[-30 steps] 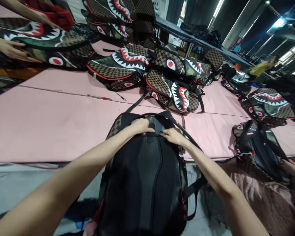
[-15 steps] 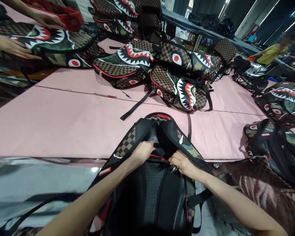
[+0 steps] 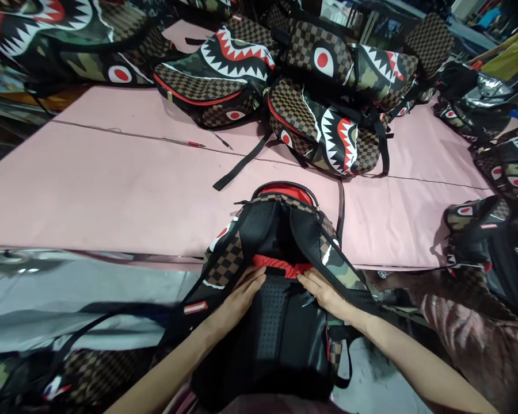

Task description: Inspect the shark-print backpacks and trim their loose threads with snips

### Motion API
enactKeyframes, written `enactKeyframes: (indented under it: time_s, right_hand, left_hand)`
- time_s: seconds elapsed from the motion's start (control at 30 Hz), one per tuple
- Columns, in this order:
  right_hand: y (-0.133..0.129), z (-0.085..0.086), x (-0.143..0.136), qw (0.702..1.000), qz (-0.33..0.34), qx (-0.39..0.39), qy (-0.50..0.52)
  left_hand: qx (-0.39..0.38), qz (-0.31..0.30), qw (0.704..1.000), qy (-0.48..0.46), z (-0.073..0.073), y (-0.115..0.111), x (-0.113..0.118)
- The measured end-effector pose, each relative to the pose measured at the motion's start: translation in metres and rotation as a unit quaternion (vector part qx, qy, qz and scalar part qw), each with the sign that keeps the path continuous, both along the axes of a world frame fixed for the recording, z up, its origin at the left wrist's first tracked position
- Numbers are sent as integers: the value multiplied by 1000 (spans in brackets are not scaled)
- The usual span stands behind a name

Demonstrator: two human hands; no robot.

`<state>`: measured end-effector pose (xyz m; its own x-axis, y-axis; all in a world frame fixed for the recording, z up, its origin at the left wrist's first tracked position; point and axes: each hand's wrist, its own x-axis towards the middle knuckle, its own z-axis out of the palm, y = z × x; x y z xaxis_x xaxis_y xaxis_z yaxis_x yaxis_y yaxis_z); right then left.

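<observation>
A black-backed backpack point(image 3: 265, 330) with checkered and camouflage strap panels stands before me, its padded back facing me. A pocket across the back gapes, showing red lining point(image 3: 285, 265) and a short black strip at its edge. My left hand point(image 3: 245, 290) grips the left end of that edge, fingers closed over it. At the right end, my right hand point(image 3: 326, 292) pinches the same edge. A small dark metal tool point(image 3: 309, 299) shows under the right fingers; its kind is unclear. Above the straps, the top of the bag stands partly unzipped, red inside.
Several shark-mouth backpacks point(image 3: 237, 69) lie across the far side of the pink table point(image 3: 112, 184). A thin red-and-silver tool point(image 3: 183, 142) and a dark pointed one point(image 3: 222, 140) lie mid-table. More backpacks point(image 3: 492, 247) sit at right. Another bag point(image 3: 99, 374) is low at left.
The pocket edge is pulled wider, exposing more red lining. My left hand has moved down and left onto the edge. The view has tilted down, and the co-worker's hands have left it.
</observation>
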<state>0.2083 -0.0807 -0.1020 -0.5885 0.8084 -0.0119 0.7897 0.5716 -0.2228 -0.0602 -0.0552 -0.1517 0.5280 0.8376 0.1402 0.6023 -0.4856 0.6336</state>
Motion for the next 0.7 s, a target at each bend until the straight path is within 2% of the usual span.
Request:
enactKeyframes:
  time_s: [0.13,0.2,0.27,0.37,0.5,0.7]
  right_hand:
    - [31,27,-15,999,-7,-30,28]
    - [51,39,-31,998,-29,-46,28]
    - [69,46,-48,996,-44,-82,-13]
    - [88,47,-62,982,-52,-157,-90]
    - [97,44,-61,966,-77,-227,-97]
    - [100,36,-57,962,-84,-249,-69]
  left_hand:
    - [58,-4,998,-32,-13,-1,-2]
    - [65,3,997,-41,-12,4,2]
    - [76,-2,996,-54,-9,8,5]
    - [91,-14,993,-74,-4,12,5]
    - [91,-12,991,-98,-3,16,4]
    - [72,9,992,-105,3,19,5]
